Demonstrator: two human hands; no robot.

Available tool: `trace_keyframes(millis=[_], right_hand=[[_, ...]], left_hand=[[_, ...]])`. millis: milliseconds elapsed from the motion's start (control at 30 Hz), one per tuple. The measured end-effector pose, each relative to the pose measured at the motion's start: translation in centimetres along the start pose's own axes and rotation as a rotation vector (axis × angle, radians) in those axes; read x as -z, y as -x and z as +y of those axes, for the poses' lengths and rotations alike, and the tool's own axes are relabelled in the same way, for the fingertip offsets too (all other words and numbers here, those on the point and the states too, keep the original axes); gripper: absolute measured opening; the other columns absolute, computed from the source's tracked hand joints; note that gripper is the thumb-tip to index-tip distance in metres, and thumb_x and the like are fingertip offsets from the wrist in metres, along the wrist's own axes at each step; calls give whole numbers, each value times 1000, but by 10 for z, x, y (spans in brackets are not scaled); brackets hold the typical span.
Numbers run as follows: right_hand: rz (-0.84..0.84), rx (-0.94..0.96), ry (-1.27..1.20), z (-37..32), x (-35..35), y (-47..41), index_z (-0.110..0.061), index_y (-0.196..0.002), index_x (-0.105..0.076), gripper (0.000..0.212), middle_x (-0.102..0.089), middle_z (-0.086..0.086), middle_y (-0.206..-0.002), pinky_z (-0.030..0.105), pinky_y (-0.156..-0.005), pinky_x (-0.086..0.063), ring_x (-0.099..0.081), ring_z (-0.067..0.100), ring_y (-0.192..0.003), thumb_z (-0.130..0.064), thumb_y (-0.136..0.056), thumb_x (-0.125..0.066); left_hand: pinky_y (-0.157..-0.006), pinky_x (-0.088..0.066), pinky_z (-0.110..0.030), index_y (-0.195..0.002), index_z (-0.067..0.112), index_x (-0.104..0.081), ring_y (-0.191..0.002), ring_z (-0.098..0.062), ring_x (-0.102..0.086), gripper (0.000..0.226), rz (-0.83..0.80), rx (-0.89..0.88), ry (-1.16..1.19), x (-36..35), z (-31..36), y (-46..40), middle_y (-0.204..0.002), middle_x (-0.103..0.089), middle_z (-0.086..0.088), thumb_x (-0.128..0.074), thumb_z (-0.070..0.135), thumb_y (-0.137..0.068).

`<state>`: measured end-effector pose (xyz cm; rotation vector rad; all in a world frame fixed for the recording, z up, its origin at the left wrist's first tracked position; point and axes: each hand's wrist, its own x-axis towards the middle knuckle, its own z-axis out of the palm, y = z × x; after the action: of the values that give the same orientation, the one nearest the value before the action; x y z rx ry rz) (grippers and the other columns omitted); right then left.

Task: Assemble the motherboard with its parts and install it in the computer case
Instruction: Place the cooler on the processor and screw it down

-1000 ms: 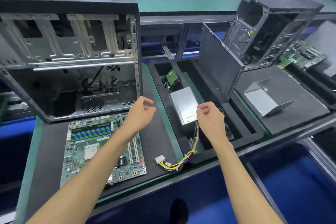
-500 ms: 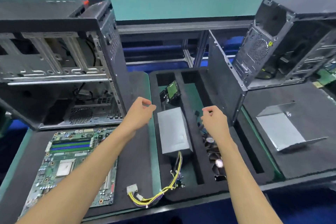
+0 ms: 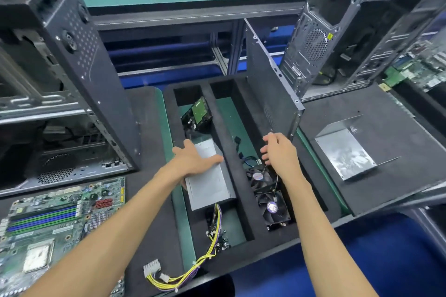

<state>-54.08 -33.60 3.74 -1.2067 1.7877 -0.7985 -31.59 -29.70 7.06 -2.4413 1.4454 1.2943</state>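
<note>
Over the foam tray (image 3: pixel 243 231) at table centre, both hands reach in. Left hand (image 3: pixel 193 160) lies flat w/ fingers spread on the PSU (image 3: pixel 210 185), grip wide, not curled round it. Right hand (image 3: pixel 280 152) hovers above the fans (image 3: pixel 271 196), fingers loosely bent, holding nothing. Board (image 3: pixel 55 226) sits at lower left on the mat, in front of the open case (image 3: pixel 72 79); RAM looks fitted, CPU area bare, no cooler on it. Judging by that, task is early: cooler/fan, PSU and drive (image 3: pixel 198 114) are all in the tray, board not yet in the case, cables (image 3: pixel 190 270) loose.
</note>
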Motion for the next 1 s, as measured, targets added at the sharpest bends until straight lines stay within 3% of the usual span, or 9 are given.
trace_keyframes(millis=[100,167,233,367,500,633,733,867,1000], right_hand=[[6,5,14,2,1,4,-29,-97,-63,24,-71,-3,-79,35,-67,-57,-62,1,-54,-36,-101,-41],[-25,9,4,-3,-3,11,-32,-95,-64,22,-72,-2,-82,33,-66,-56,-63,1,-56,-34,-99,-43],[-88,34,-2,-14,-11,22,-33,-93,-66,19,-72,-3,-81,34,-65,-57,-64,1,-59,-37,-96,-48],[-252,171,83,-39,-32,54,-37,-98,-64,18,-71,-9,-87,31,-75,-56,-67,6,-79,-51,-91,-55],[-355,310,165,-64,-47,80,-28,-131,-55,34,-63,-15,-105,19,-76,-45,-60,-5,-91,-41,-100,-52],[-320,408,64,-94,-40,92,-30,-139,-48,40,-62,-14,-116,17,-90,-47,-57,-4,-110,-32,-100,-58],[-311,547,203,-102,-32,94,-34,-150,-35,65,-51,-7,-140,36,-108,-44,-47,7,-131,-33,-94,-67],[-182,663,531,-107,-39,94,-26,-162,5,128,-26,-5,-158,37,-103,-43,-33,15,-143,-51,-73,-84],[12,615,618,-101,-47,84,-17,-162,11,141,-30,8,-154,37,-108,-39,-36,25,-141,-50,-67,-89]], left_hand=[[-87,-54,-42,-157,10,1,-125,-42,-50,128,23,-7,-9,-6,-3,-4,-160,-6,-24,-61,82,-73],[-61,-46,-34,-158,10,2,-111,-37,-54,130,69,-37,-17,-8,-4,-4,-159,-8,-23,-60,84,-71],[-52,-34,-30,-157,13,-4,-93,-30,-49,125,107,-60,21,-10,-6,-3,-156,-14,-21,-63,81,-71],[-64,-45,-33,-150,12,-17,-96,-33,-53,117,145,-62,91,-8,-9,-1,-148,-26,-19,-68,76,-68],[-73,-45,-37,-147,10,-25,-110,-36,-54,108,183,-119,145,18,-12,4,-147,-30,-20,-67,74,-70],[-77,-47,-39,-145,12,-28,-113,-36,-52,108,299,-201,224,54,-1,13,-143,-33,-16,-69,74,-66],[-72,-45,-36,-136,14,-35,-106,-28,-49,98,369,-241,385,71,13,18,-133,-39,-11,-72,72,-66],[-71,-48,-35,-128,16,-41,-106,-26,-49,90,392,-266,556,76,35,17,-124,-43,-6,-73,70,-64],[-82,-58,-45,-122,20,-43,-104,-23,-57,91,349,-264,586,69,58,11,-121,-49,-3,-74,71,-54]])
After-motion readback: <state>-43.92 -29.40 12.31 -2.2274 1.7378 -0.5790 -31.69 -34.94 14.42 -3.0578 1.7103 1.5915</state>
